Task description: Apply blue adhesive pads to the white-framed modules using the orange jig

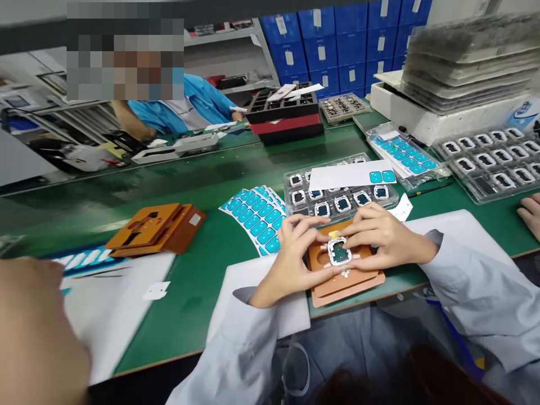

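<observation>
My left hand [293, 261] is closed, thumb and fingertips at the left and lower edge of a small white rounded-square frame with a green circuit board inside [340, 252]. From the other side my right hand [382, 239] grips the same frame, fingers at its upper right and thumb along its lower right edge. Beneath it lies an orange-brown fixture plate [324, 289] with a round opening partly hidden by my left hand. A yellow tab [333, 234] sticks up at the frame's top edge. Small white bits [346, 274] lie on the plate just below.
Blue sticker sheets [257, 216] fan out to the left, near another orange fixture [154, 228]. A clear tray of white frames [342, 203] stands behind, a white strip [337, 176] across it. More trays [485, 188] lie right. A blurred arm [37, 332] and another person's hand [532, 212] flank me.
</observation>
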`<state>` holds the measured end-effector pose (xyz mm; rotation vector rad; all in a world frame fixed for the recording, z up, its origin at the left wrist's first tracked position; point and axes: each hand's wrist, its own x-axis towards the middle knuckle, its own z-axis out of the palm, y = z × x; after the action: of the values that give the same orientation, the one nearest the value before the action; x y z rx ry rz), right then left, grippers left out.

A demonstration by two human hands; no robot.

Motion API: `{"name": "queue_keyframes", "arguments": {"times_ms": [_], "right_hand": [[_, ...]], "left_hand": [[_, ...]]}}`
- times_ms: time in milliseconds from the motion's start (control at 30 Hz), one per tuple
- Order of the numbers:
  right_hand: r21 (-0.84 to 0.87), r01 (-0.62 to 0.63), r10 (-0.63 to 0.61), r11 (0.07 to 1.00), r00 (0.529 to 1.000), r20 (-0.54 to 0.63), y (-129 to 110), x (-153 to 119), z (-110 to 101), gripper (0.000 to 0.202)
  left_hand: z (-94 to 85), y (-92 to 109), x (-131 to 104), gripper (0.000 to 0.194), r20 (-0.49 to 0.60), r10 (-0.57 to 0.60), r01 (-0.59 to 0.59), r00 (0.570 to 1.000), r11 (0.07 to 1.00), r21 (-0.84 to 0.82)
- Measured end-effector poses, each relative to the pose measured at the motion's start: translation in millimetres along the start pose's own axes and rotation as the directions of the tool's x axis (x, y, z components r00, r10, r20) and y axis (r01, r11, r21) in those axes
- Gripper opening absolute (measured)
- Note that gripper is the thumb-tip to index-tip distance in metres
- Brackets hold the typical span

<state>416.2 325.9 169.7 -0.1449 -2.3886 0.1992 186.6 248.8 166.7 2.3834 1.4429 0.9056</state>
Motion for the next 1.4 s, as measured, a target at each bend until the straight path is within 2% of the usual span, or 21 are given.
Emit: {"name": "queue_keyframes", "arguments": {"times_ms": [333,467,533,633,700,800,900,1000,1067,1133,1200,1233,1333,1400], "right_hand": [[-0.003,-0.042,0.042,0.999,0.998,0.04,-1,-2,0,0.02],[-0.003,-0.05,0.05,0.999,0.995,0.088,1,-5,3,0.021],[0.006,-0.054,0.053,0.999,0.992,0.118,2,-5,4,0.022],[0.037,-0.095,0.09,0.995,0.99,0.105,3,-5,4,0.02],[0.069,-0.139,0.134,0.988,0.989,0.065,4,-3,5,0.026],[0.186,-0.221,0.22,0.957,0.975,0.028,7,-3,10,0.04],[0.403,-0.319,0.325,0.858,0.944,0.056,12,-3,18,0.046],[0.495,-0.401,0.392,0.771,0.911,0.127,14,1,20,0.051],[0.469,-0.437,0.402,0.768,0.898,0.178,15,8,18,0.051],[0.449,-0.442,0.356,0.777,0.896,0.267,16,17,17,0.044],[0.45,-0.432,0.323,0.782,0.897,0.301,16,28,14,0.035],[0.449,-0.421,0.323,0.788,0.904,0.28,16,32,12,0.033],[0.39,-0.382,0.361,0.838,0.924,0.128,21,28,3,0.031],[0.368,-0.378,0.391,0.849,0.919,0.043,26,16,1,0.023]], "left_hand": [[-2.0,-2,-1,0.033,0.002,-0.004,0.004,1.0,1.0,0.002],[-1.1,-6,1,0.038,0.098,-0.044,0.047,0.994,0.998,-0.034],[0.3,-7,2,0.04,0.105,-0.044,0.049,0.993,0.998,-0.045],[3.5,-9,1,0.036,-0.003,-0.012,0.012,1.0,0.999,-0.053],[5.8,-11,0,0.042,-0.054,0.025,-0.028,0.998,0.998,-0.062],[8.7,-13,1,0.067,-0.038,0.059,-0.06,0.998,0.998,-0.032],[10.2,-15,4,0.073,-0.022,0.063,-0.064,0.998,0.998,-0.014],[11.1,-16,8,0.067,-0.096,0.156,-0.161,0.983,0.986,-0.044],[12.1,-18,9,0.05,-0.197,0.267,-0.277,0.943,0.961,-0.023],[11.8,-22,8,0.034,-0.288,0.317,-0.322,0.904,0.946,0.032],[8.2,-26,6,0.027,-0.34,0.278,-0.279,0.899,0.959,0.047],[5.6,-27,6,0.026,-0.365,0.247,-0.25,0.898,0.967,0.04],[0.6,-39,8,0.022,-0.443,0.132,-0.116,0.887,0.991,0.064],[0.8,-54,10,0.014,-0.443,0.055,-0.006,0.895,0.994,0.111]]}}
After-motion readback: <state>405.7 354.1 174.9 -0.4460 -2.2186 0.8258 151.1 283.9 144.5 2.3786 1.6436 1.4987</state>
